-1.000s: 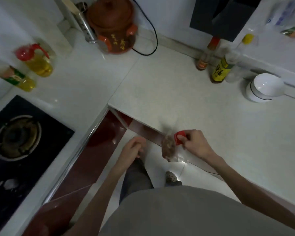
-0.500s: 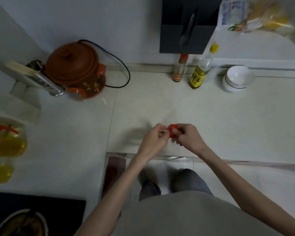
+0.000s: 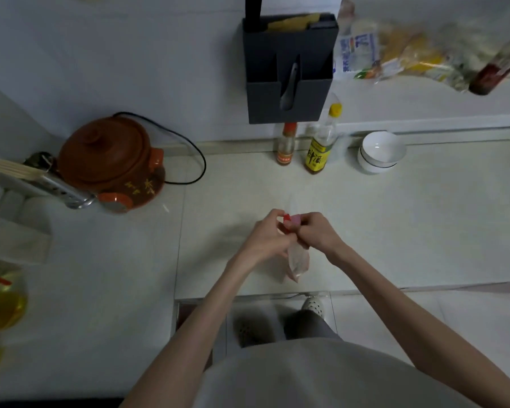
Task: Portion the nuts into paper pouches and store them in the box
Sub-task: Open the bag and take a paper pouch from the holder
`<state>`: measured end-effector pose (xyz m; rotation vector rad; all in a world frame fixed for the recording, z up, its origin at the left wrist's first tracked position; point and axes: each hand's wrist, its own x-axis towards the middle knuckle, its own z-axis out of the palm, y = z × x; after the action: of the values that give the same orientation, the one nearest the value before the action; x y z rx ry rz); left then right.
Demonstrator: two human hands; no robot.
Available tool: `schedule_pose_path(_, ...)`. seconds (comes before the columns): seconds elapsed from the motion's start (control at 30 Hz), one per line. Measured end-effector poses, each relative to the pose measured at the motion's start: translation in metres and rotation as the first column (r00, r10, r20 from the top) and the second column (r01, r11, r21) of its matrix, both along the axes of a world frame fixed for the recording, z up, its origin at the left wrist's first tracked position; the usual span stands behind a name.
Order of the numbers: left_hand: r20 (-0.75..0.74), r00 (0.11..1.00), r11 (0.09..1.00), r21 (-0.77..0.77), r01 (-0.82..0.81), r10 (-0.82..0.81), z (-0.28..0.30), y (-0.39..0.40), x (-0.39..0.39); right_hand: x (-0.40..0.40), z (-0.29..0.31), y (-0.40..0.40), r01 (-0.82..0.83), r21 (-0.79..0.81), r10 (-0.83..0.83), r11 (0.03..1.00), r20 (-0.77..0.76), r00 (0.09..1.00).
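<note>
Both pinching the red clip (image 3: 287, 218) at the top of the nut bag (image 3: 298, 262) — left hand (image 3: 273, 234) one side, right hand (image 3: 317, 232) the other. Bag hanging just above the surface (image 3: 409, 225). Best to keep the bag upright and pull the clip off slowly — no spilled nuts.

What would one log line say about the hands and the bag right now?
left hand: pinches red clip | right hand: grips bag top | bag: hangs over counter | pouches, box: not seen
</note>
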<state>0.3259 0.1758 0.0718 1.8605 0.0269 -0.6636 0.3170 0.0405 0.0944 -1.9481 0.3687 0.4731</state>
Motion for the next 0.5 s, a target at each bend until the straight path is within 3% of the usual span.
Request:
schedule_pose_path(0.1, 0.001, 0.997, 0.995, 0.056, 0.079, -0.08, 0.001, -0.005, 0.004, 0.006, 0.006, -0.007, -0.14, -0.088, 0.143, 0.986, 0.027, 0.989)
schedule_pose_path(0.23, -0.011, 0.999, 0.998, 0.032, 0.047, -0.047, 0.007, -0.014, 0.016, 0.021, 0.009, -0.014, -0.202, -0.082, 0.207, 0.976, 0.062, 0.976)
schedule_pose_path(0.5, 0.306, 0.949, 0.975, 0.181, -0.13, 0.07, 0.031, -0.027, 0.04, 0.052, 0.025, -0.031, -0.217, -0.063, 0.225, 0.974, 0.193, 0.955)
